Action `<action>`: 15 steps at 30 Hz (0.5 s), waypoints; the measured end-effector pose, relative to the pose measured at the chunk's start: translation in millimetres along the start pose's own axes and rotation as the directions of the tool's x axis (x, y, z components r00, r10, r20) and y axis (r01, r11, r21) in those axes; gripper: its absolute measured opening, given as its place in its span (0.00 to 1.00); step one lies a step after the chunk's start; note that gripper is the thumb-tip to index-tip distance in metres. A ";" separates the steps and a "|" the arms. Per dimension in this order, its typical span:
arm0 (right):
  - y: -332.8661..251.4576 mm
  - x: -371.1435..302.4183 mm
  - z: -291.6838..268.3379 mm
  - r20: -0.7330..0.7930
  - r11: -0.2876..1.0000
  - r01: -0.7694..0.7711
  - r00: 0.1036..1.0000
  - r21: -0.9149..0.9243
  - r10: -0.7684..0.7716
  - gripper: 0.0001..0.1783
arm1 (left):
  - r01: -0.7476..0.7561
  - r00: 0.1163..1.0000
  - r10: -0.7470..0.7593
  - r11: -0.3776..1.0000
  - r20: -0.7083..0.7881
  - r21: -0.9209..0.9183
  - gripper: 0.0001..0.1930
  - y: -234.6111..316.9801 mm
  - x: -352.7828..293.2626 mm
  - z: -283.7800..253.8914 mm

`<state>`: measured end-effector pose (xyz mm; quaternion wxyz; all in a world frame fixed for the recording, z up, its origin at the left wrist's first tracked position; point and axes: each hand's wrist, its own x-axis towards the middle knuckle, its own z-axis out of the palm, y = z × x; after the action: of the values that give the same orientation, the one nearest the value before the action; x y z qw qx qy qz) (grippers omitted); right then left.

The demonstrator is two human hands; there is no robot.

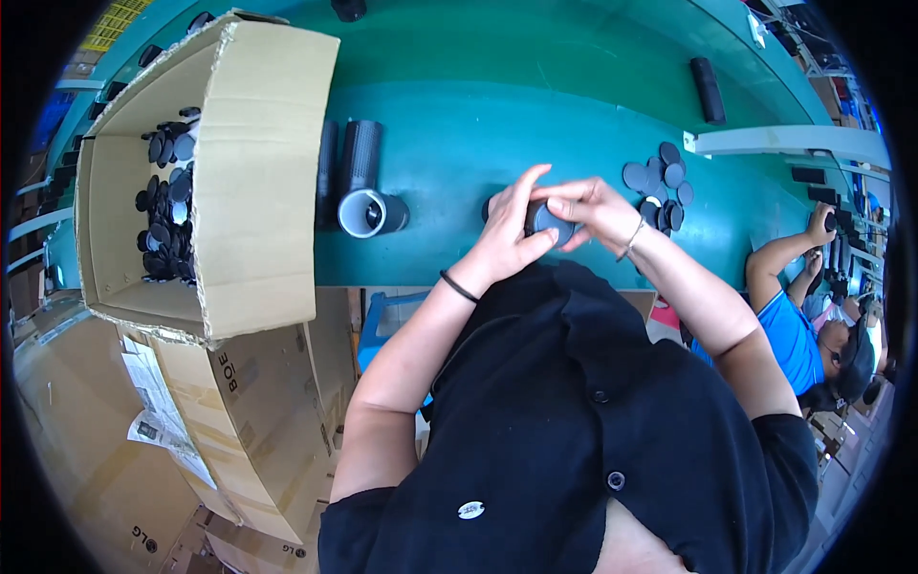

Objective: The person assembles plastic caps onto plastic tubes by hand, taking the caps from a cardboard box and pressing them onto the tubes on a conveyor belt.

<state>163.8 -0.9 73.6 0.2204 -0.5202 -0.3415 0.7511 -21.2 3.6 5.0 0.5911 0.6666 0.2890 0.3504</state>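
Note:
Both hands meet at a dark cylindrical piece with a round black cap (547,222) on its near end. My left hand (505,233) is wrapped round its left side, thumb along the cap's edge. From the right, my right hand (595,212) grips the cap's rim with curled fingers. A bit of black shows left of my left fingers; whether it belongs to the same piece I cannot tell. On the green bench (459,143), right of my hands, lies a loose pile of round black caps (660,177).
To the left, black ribbed tubes (360,158) lie near a grey-rimmed tube end (363,212). An open cardboard box (258,172) holds many black caps. A black tube (708,91) rests at the back right, near a white bracket (789,143). A co-worker in blue (798,330) works at far right.

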 end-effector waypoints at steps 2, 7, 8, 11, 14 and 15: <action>5.3 -6.8 2.0 -0.051 0.994 0.015 0.999 -0.105 -0.020 0.20 | -0.054 0.998 0.057 0.986 -0.011 0.157 0.42 5.4 3.9 3.9; -2.0 -5.0 -13.3 -0.013 0.993 -0.097 0.995 0.072 0.098 0.24 | -0.022 0.999 0.015 0.972 0.031 0.233 0.43 10.3 7.9 7.5; 1.3 -9.3 -10.2 0.010 0.992 -0.082 0.997 0.092 0.082 0.24 | -0.013 1.000 0.014 0.974 -0.004 0.225 0.44 9.7 6.9 10.4; 14.9 -11.0 -6.3 -0.026 0.998 0.001 1.000 0.065 0.001 0.24 | -0.006 0.997 0.023 0.975 -0.075 0.221 0.46 9.5 9.6 16.3; 5.9 3.3 -16.4 -0.116 0.985 0.163 0.979 -0.064 -0.169 0.23 | 0.231 0.972 -0.228 0.972 -0.063 0.051 0.46 7.2 32.1 17.3; 0.6 2.3 -24.5 -0.120 0.990 0.143 0.983 0.019 -0.140 0.23 | 0.215 0.975 -0.211 0.974 -0.075 0.063 0.46 8.5 43.9 12.3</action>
<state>185.8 7.3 66.2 0.3000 -0.5353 -0.3537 0.7059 14.3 30.3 18.3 0.5912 0.6400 0.3908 0.2968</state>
